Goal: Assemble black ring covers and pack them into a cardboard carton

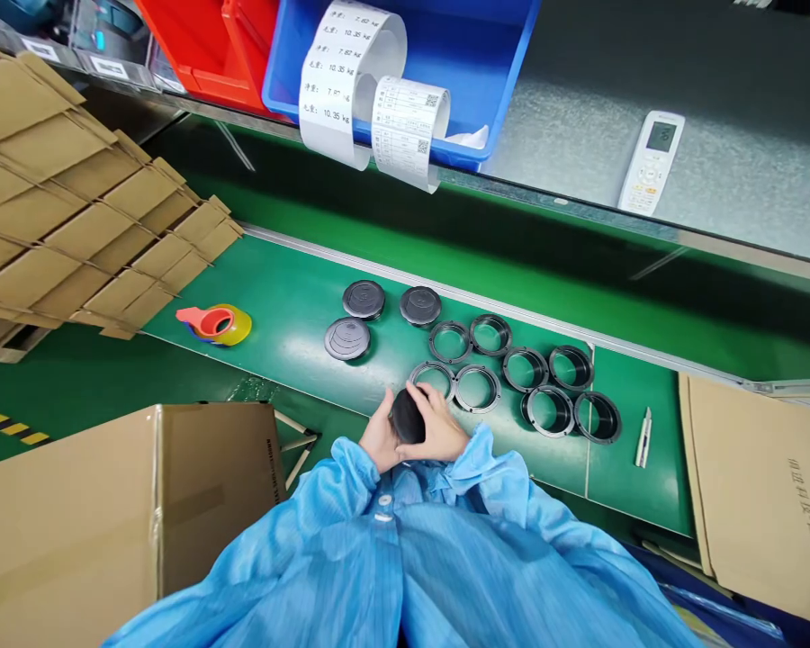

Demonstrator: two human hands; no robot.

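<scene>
Close to my body, a round black disc-shaped part (409,418) is held between both hands. My left hand (379,437) grips its left side, and my right hand (444,427) wraps over its top and right side. Beyond the hands, several black open rings (478,389) stand in a cluster on the green table (283,310). Three closed black round vents (347,338) with lids lie farther left. Part of one ring (433,376) sits just behind my right hand. The face of the held part cannot be made out.
A tape dispenser (222,324) lies at the table's left, a utility knife (643,438) at its right. Cardboard (762,486) leans on the right end. A large carton (74,504) stands at left. Overhead, a shelf holds a blue bin (469,54), label rolls (410,126) and a remote (652,162).
</scene>
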